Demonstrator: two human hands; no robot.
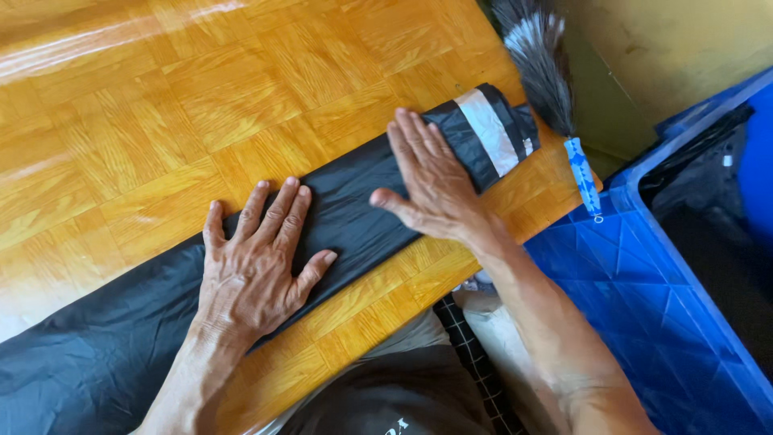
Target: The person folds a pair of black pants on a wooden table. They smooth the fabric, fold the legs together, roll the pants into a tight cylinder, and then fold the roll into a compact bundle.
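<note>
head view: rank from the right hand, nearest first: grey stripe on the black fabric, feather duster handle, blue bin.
From the right hand, which lies flat on the black fabric:
1. Grey stripe, just past the fingertips, on the fabric's folded end.
2. Feather duster handle, blue, at the table's edge beyond the stripe.
3. Blue bin, off the table to the right.

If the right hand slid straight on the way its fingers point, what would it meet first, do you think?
The right hand lies flat on the black fabric, fingers pointing up and slightly left. Beyond the fabric's far edge, only bare wooden table shows, so the way looks free.
</note>
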